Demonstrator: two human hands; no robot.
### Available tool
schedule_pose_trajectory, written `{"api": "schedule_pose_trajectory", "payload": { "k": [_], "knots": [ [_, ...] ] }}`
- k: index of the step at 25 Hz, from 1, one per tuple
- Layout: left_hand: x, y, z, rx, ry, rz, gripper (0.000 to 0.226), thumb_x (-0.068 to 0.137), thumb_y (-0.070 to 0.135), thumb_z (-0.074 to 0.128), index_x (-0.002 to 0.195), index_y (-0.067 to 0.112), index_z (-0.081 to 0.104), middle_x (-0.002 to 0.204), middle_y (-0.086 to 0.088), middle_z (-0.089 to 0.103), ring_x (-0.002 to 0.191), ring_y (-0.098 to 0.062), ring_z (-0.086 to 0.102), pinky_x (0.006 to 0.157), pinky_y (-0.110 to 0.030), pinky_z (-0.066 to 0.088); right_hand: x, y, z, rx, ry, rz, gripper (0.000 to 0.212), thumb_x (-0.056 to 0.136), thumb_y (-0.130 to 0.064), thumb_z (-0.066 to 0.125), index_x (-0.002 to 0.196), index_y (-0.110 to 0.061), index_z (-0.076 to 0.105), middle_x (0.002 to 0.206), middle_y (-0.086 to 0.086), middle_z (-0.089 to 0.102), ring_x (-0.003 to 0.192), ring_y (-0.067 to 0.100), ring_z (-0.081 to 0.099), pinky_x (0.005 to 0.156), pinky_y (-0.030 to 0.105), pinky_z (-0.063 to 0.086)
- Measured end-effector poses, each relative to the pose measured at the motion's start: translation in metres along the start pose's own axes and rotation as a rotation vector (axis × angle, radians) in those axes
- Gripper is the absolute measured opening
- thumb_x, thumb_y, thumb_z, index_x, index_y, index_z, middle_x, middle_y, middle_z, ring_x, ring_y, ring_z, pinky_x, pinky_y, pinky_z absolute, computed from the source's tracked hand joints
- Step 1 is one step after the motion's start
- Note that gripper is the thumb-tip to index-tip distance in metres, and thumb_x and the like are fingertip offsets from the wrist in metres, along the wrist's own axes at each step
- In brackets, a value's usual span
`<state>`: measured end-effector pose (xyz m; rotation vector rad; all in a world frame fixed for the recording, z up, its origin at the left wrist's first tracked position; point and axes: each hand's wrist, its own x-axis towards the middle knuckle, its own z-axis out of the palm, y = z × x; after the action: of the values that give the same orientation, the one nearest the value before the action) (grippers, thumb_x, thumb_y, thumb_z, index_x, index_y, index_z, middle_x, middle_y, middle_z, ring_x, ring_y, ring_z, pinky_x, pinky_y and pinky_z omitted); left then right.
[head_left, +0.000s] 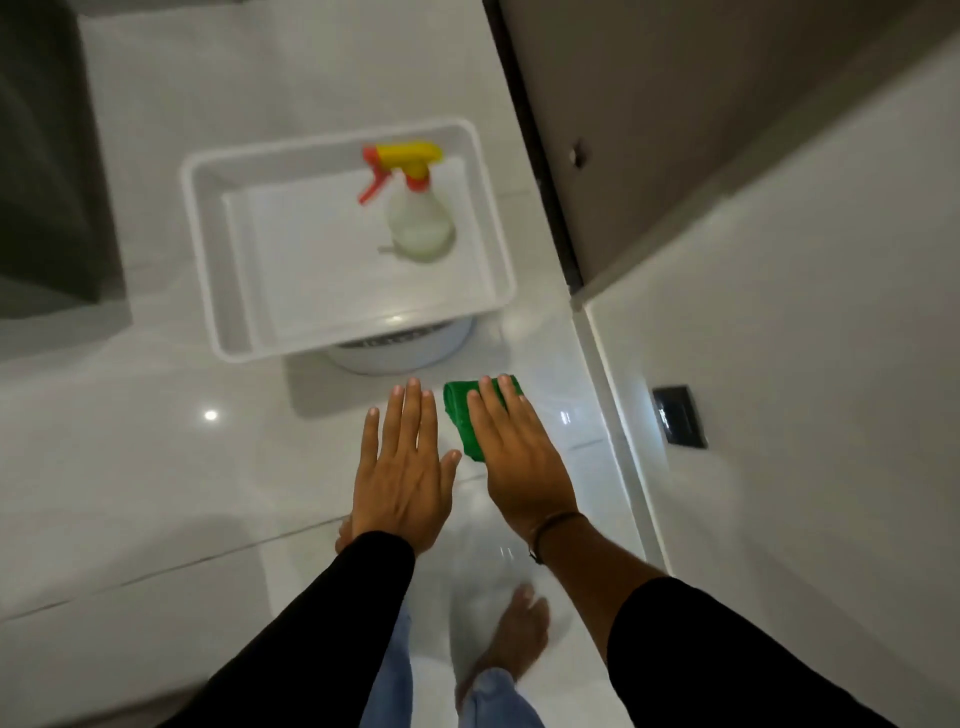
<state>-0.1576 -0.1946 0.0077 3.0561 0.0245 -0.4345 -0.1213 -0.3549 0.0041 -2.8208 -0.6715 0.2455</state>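
Looks barely started tbh: right hand (519, 467) flat, fingers straight over green cloth (460, 415) just this side of white tray (208, 249), left hand (400, 478) spread wide and empty, spray bottle (418, 223) parked upright in tray's far right, probably all wiping left.

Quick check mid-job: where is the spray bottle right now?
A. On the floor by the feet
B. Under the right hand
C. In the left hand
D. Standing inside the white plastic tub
D: the spray bottle with the yellow and red trigger head stands inside the white plastic tub. The left hand is flat and bare, and the right hand lies on a green cloth.
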Motion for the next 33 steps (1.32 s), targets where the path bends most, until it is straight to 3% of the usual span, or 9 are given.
{"api": "schedule_pose_trajectory", "payload": {
  "k": [5, 8, 11, 19, 22, 25, 27, 30, 33],
  "knots": [
    [0.002, 0.061, 0.096, 0.0, -0.075, 0.135, 0.079, 0.113, 0.055, 0.014, 0.173, 0.004, 0.013, 0.183, -0.02, 0.014, 0.171, -0.038, 0.013, 0.138, -0.058, 0.018, -0.075, 0.062, 0.083, 0.115, -0.114, 0.178, 0.068, 0.09, -0.008, 0.045, 0.157, -0.003, 0.037, 0.164, 0.018, 0.039, 0.155, 0.039, 0.029, 0.122, 0.054, 0.035],
    [0.025, 0.086, 0.164, 0.0, -0.096, 0.18, 0.078, 0.115, 0.054, 0.019, 0.173, 0.002, 0.017, 0.184, -0.021, 0.012, 0.171, -0.038, 0.011, 0.139, -0.058, 0.017, -0.096, 0.107, 0.145, 0.087, -0.127, 0.215, 0.069, 0.09, -0.003, 0.041, 0.158, -0.003, 0.035, 0.166, 0.018, 0.036, 0.156, 0.04, 0.024, 0.123, 0.054, 0.029],
    [0.05, 0.107, 0.218, -0.019, -0.117, 0.186, 0.081, 0.11, 0.052, 0.007, 0.174, 0.002, 0.013, 0.184, -0.022, 0.008, 0.172, -0.037, 0.008, 0.139, -0.057, 0.013, -0.096, 0.156, 0.196, 0.044, -0.167, 0.221, 0.066, 0.093, 0.0, 0.027, 0.159, -0.002, 0.033, 0.167, 0.019, 0.032, 0.157, 0.041, 0.021, 0.126, 0.055, 0.026],
    [0.122, 0.127, 0.333, -0.052, -0.037, 0.226, 0.078, 0.112, 0.047, 0.035, 0.172, 0.0, 0.017, 0.184, -0.023, 0.013, 0.171, -0.04, 0.013, 0.138, -0.061, 0.016, -0.048, 0.259, 0.276, -0.076, -0.072, 0.233, 0.071, 0.091, -0.002, 0.011, 0.159, 0.001, 0.032, 0.167, 0.02, 0.031, 0.157, 0.042, 0.023, 0.128, 0.051, 0.022],
    [0.12, 0.133, 0.36, -0.051, -0.002, 0.21, 0.079, 0.113, 0.046, 0.033, 0.173, 0.001, 0.01, 0.184, -0.023, 0.006, 0.172, -0.039, 0.006, 0.137, -0.063, 0.014, -0.052, 0.272, 0.294, -0.038, -0.101, 0.221, 0.073, 0.091, 0.004, 0.029, 0.163, -0.002, 0.021, 0.172, 0.017, 0.019, 0.16, 0.035, 0.012, 0.131, 0.049, 0.012],
    [0.117, 0.135, 0.372, -0.057, 0.058, 0.202, 0.078, 0.113, 0.044, 0.033, 0.174, 0.002, 0.009, 0.184, -0.022, 0.005, 0.172, -0.039, 0.005, 0.138, -0.063, 0.01, -0.06, 0.271, 0.295, 0.041, -0.087, 0.175, 0.091, 0.083, -0.018, 0.056, 0.164, -0.002, 0.017, 0.174, 0.017, 0.012, 0.162, 0.031, 0.005, 0.132, 0.049, 0.006],
    [0.118, 0.133, 0.375, -0.076, 0.081, 0.21, 0.077, 0.113, 0.044, 0.033, 0.174, 0.002, 0.009, 0.185, -0.022, 0.005, 0.172, -0.039, 0.005, 0.138, -0.063, 0.01, -0.053, 0.27, 0.291, 0.036, -0.053, 0.161, 0.098, 0.082, -0.038, 0.058, 0.164, -0.002, 0.017, 0.174, 0.018, 0.011, 0.162, 0.031, 0.004, 0.131, 0.052, 0.008],
    [0.119, 0.132, 0.378, -0.086, 0.097, 0.215, 0.075, 0.114, 0.045, 0.027, 0.174, 0.003, 0.011, 0.185, -0.022, 0.006, 0.172, -0.038, 0.005, 0.138, -0.063, 0.011, -0.036, 0.27, 0.299, -0.033, -0.002, 0.205, 0.083, 0.1, -0.048, 0.049, 0.164, -0.004, 0.019, 0.173, 0.016, 0.014, 0.162, 0.029, 0.008, 0.131, 0.05, 0.01],
    [0.118, 0.132, 0.379, -0.099, 0.108, 0.218, 0.075, 0.113, 0.046, 0.023, 0.174, 0.003, 0.013, 0.185, -0.022, 0.008, 0.172, -0.039, 0.006, 0.137, -0.063, 0.012, -0.031, 0.277, 0.312, -0.082, 0.008, 0.204, 0.067, 0.109, -0.038, 0.042, 0.164, -0.005, 0.021, 0.173, 0.015, 0.018, 0.161, 0.029, 0.012, 0.131, 0.047, 0.012]
  ]
}}
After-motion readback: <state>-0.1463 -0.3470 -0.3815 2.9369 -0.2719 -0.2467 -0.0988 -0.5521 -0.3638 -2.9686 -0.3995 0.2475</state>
